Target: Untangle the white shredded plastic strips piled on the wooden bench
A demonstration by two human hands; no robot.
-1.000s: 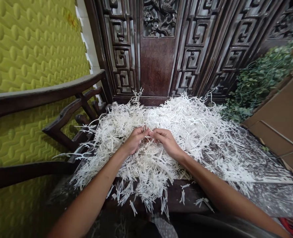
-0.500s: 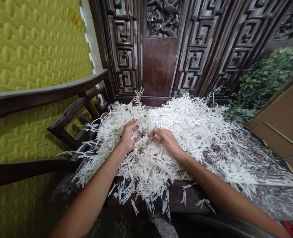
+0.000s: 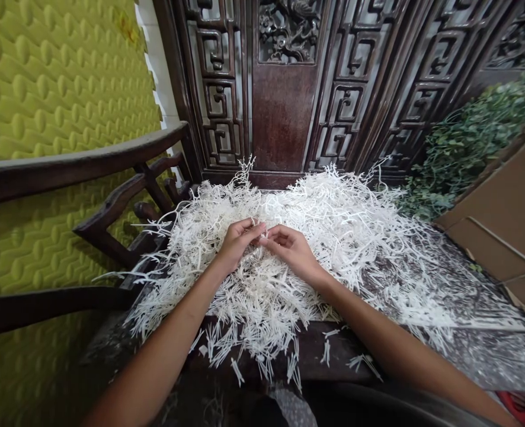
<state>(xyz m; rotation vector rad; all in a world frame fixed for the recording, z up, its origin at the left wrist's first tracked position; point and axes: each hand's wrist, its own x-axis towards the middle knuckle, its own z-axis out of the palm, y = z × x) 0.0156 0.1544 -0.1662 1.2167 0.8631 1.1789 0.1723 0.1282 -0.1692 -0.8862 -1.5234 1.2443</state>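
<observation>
A big heap of thin, branching white plastic sprigs (image 3: 333, 207) covers the dark wooden seat. Over the middle of it, my left hand (image 3: 237, 243) and my right hand (image 3: 294, 254) meet, fingertips nearly touching. Both hands are closed in a pinch on a small white sprig (image 3: 263, 235), mostly hidden by the fingers. Below my wrists, more short white pieces (image 3: 262, 338) spill over the seat's front edge.
To the left runs a dark wooden armrest (image 3: 106, 148) before a yellow padded wall (image 3: 67, 83). A carved wooden backrest (image 3: 282, 112) rises behind the heap. Green artificial foliage (image 3: 471, 136) and a cardboard box (image 3: 506, 219) stand on the right.
My hands have come together from a small gap, and the fingertips now meet at the sprig. The whole view has shifted slightly.
</observation>
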